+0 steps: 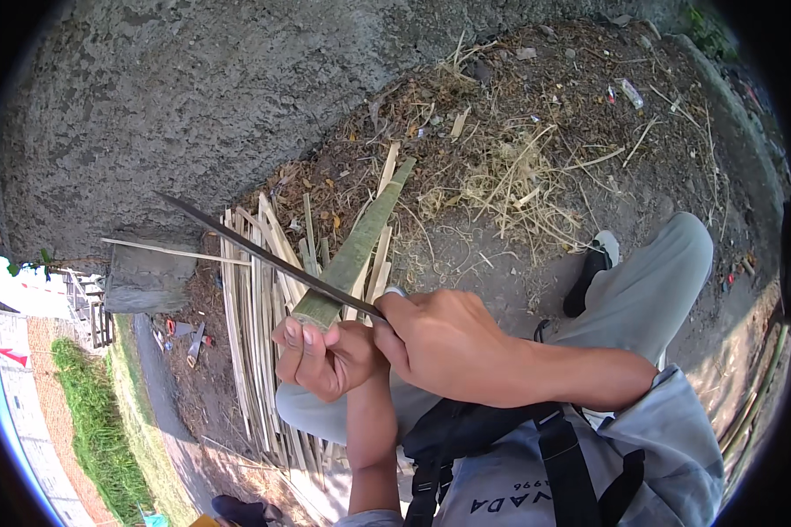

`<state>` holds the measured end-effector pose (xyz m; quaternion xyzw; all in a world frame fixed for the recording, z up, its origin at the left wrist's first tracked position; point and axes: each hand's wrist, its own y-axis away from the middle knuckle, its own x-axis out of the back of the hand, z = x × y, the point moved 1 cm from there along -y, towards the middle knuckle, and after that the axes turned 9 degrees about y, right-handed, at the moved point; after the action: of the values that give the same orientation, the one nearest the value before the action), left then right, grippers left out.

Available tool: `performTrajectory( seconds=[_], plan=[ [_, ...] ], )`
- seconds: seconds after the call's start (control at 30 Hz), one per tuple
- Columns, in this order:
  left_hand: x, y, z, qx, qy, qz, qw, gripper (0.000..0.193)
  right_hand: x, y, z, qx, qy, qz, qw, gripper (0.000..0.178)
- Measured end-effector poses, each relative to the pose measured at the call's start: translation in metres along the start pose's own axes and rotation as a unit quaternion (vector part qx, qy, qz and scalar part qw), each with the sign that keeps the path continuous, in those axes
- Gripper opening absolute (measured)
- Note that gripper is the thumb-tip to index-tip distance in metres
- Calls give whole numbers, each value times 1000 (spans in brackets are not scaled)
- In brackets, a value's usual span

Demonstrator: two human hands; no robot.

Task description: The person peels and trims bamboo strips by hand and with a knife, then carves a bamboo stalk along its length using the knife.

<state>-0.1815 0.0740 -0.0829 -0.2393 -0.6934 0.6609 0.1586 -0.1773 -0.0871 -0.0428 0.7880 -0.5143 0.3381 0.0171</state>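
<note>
A wide green strip of split bamboo [360,241] slants up and away from my left hand [321,356], whose fingers grip its near end from below. My right hand [435,334] is closed at the near end of a long dark blade [264,255], like a machete; its handle is hidden in my fist. The blade lies across the bamboo just above my left fingers and points to the upper left. Both hands are close together.
Many pale split bamboo strips [242,325] lie on the ground to the left, beneath the work. Curly shavings [518,189] cover the dirt ahead. A rough concrete wall [193,105] rises at the far left. A hand saw [195,345] lies farther left. My shoe [589,277] is at the right.
</note>
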Motion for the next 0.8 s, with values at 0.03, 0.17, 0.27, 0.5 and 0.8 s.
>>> performTrajectory(
  seconds=[0.03, 0.17, 0.27, 0.5, 0.8],
  plan=[
    [-1, -1, -1, -17, -17, 22, 999, 7, -3, 1, 2, 0, -2, 0, 1000, 18],
    [6, 3, -5, 9, -18, 11, 1000, 8, 3, 1, 1, -34, -10, -42, 998, 18],
    [5, 4, -5, -7, -21, 30, 999, 8, -1, -7, 21, -60, 53, -75, 994, 23],
    [22, 4, -14, 26, -24, 20, 999, 13, 26, -1, 87, -158, 64, -75, 983, 30],
    [12, -7, -32, 210, 103, 16, 972, 57, 37, 47, 191, -329, 113, 17, 937, 33]
  ],
)
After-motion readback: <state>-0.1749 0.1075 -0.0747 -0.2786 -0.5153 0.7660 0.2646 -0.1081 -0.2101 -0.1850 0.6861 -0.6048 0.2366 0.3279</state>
